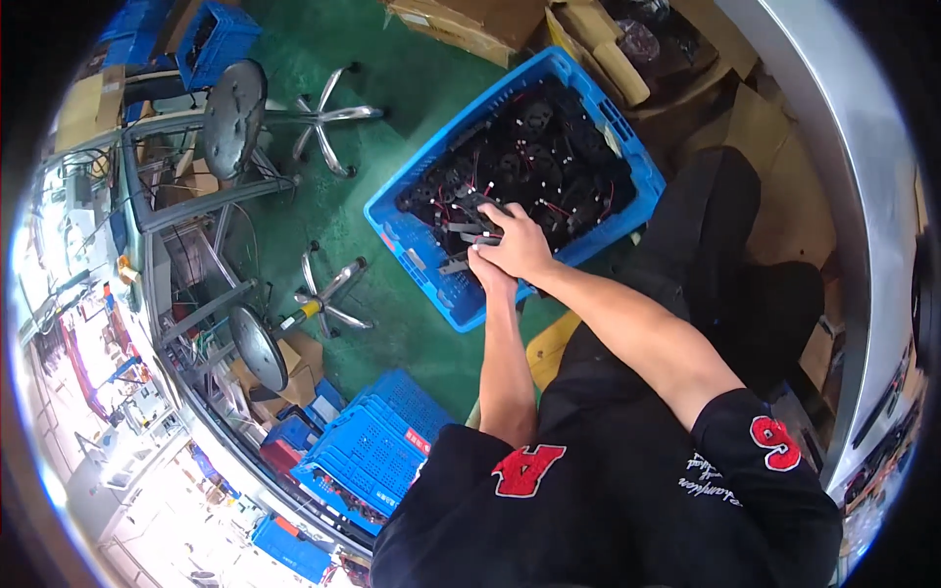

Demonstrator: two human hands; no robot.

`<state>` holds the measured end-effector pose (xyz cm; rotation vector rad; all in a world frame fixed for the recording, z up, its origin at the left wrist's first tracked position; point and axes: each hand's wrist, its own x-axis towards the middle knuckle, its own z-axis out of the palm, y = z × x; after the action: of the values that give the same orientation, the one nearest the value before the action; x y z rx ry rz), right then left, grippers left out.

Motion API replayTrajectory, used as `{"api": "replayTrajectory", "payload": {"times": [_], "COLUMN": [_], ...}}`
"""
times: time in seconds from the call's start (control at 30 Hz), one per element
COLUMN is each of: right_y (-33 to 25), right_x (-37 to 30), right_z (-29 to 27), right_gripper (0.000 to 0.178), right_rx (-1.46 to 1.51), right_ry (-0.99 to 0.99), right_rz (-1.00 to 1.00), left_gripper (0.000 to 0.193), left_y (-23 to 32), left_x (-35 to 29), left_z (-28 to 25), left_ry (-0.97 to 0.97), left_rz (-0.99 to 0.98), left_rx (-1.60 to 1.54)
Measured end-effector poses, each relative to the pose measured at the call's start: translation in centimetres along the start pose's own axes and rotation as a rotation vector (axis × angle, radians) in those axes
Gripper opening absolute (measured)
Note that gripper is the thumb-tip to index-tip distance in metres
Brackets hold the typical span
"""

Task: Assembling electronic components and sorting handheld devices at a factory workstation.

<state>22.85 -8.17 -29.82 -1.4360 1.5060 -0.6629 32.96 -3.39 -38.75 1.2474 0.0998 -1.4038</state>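
Observation:
Both my hands are together over the near left part of a blue plastic crate [423, 263] full of black plastic parts [534, 162] with thin red and black wires and small white connectors. My left hand [493, 275] is closed at the crate's near side, its fingers partly covered by the other hand. Over it lies my right hand [521, 245], its fingers bent around a dark plastic part [474, 200]. Grey-black pieces [456, 264] show just left of the fingers; whether they are held or lie in the crate is hard to tell.
Cardboard boxes [470, 27] stand beyond and right of the crate. Two round stools [257, 345] with metal star feet are at left, near a metal-framed workbench [147, 220]. Stacked blue baskets [377, 441] stand at lower left. A silver metal edge [855, 196] curves along the right.

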Motion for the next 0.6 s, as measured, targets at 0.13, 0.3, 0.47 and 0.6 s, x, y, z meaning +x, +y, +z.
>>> {"api": "replayTrajectory", "payload": {"times": [0.13, 0.3, 0.47, 0.6], "right_y": [0.2, -1.5, -1.2, 1.7], "right_x": [-2.0, -5.2, -5.7, -0.8], "right_z": [-1.1, -1.2, -0.6, 0.5], "right_gripper": [0.066, 0.068, 0.065, 0.054], "right_rx": [0.013, 0.039, 0.095, 0.013], "right_ry": [-0.044, -0.125, -0.128, -0.025], "right_rz": [-0.066, -0.098, -0.137, -0.169], "left_gripper": [0.058, 0.041, 0.060, 0.048], "left_y": [-0.3, 0.4, -1.9, -0.2], "left_x": [-4.1, -7.4, -4.9, 1.5], "left_z": [2.5, -0.9, -3.1, -2.5], "left_ry": [-0.167, -0.023, -0.035, -0.168], "left_rz": [0.014, -0.101, 0.033, -0.082], "left_rx": [-0.237, -0.285, -0.287, 0.078]}}
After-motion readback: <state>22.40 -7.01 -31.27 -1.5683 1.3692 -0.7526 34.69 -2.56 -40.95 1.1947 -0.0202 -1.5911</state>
